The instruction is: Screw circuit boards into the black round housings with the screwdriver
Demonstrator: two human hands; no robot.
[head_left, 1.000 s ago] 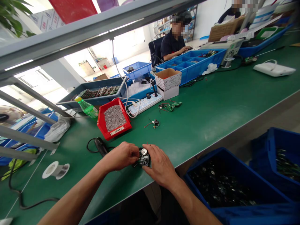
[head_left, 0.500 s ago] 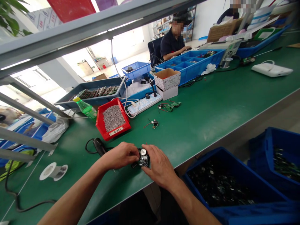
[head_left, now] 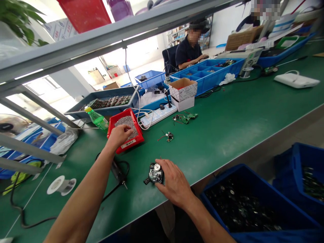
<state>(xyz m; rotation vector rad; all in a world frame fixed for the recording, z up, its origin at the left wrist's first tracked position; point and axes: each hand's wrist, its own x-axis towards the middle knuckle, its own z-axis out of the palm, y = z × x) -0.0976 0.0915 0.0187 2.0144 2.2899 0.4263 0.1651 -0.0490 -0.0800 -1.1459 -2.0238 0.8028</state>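
Observation:
My left hand [head_left: 120, 135] is over the red bin [head_left: 130, 145], fingers bent together at the small silver metal pieces [head_left: 124, 121], which look like screws. Whatever the fingertips pinch is too small to make out. On the bench, my right hand [head_left: 173, 180] grips the right side of a small black disc-drive mechanism [head_left: 155, 174] with a round silver hub, thumb at its near edge and fingers at its far edge. A small black part sticks out at its left. Left of it lies a black electric screwdriver [head_left: 117, 171], its tip toward the mechanism.
Small circuit boards [head_left: 186, 118] and another board with wires [head_left: 169, 136] lie beyond the mechanism. A power strip [head_left: 159, 115], a green bottle [head_left: 97, 118] and a white box [head_left: 183, 92] stand farther back. A wire spool [head_left: 61, 185] is at left; blue crates [head_left: 243, 168] are below the edge.
My left hand has left the mechanism and moved up and left to the red bin. My right hand stays on the mechanism. The screwdriver now shows more fully.

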